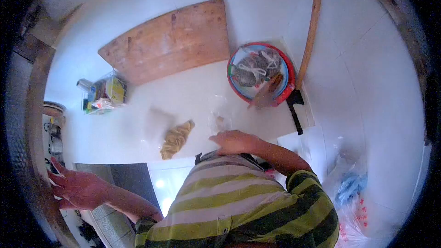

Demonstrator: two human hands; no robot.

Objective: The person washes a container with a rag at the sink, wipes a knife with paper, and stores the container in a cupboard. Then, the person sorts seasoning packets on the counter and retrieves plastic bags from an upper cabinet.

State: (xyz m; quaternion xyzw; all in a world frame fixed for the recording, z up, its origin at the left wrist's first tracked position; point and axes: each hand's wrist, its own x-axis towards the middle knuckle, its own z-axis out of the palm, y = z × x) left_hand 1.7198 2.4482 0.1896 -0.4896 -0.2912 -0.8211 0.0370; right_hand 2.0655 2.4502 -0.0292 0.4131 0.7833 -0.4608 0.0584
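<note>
I watch the person by a crumpled tan cloth (175, 140), which lies near the front edge of the white counter (128, 133). To the right of the cloth is the right hand (236, 142), held low before the striped shirt (220, 197). Its fingers look bent and close together, but I cannot tell whether they pinch anything. Nearest to it, also right of the cloth, lies a clear plastic bag (219, 118) with something small and tan in it.

Well to the left of the cloth, the left hand (82, 188) has its fingers spread; something white shows between them, and I cannot tell what.

Beyond the cloth stands a wooden board (177, 39). Farther right than the bag, and farther back than the cloth, a red-rimmed basin (292, 89) holds dark bundles (250, 71). Left of the cloth and farther back is a packed wire basket (106, 94).
</note>
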